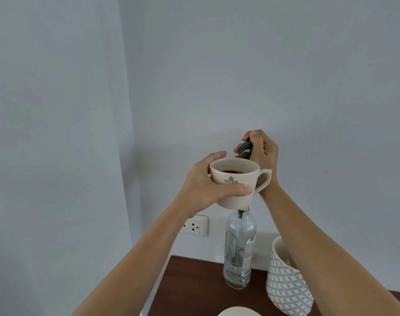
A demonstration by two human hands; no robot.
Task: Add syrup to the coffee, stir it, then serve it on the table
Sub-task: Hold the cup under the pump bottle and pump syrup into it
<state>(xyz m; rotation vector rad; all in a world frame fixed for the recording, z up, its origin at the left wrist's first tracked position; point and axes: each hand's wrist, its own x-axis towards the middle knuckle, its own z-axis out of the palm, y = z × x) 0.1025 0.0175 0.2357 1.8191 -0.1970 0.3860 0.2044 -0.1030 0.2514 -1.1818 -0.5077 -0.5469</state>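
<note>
My left hand [202,185] grips the cream coffee cup [234,181] round its body, thumb across the front, holding it up in the air with dark coffee inside. Just behind the cup's rim, my right hand [261,151] has its fingers curled on the dark pump head [244,147]. Straight below the cup stands the clear syrup bottle [239,249] on the brown table [194,286]. Right of the bottle I see a patterned white pot [285,286].

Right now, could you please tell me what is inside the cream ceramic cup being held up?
Dark coffee sits low inside the cream ceramic cup, which the left hand holds. The cup's wall hides how deep the coffee is.
</note>
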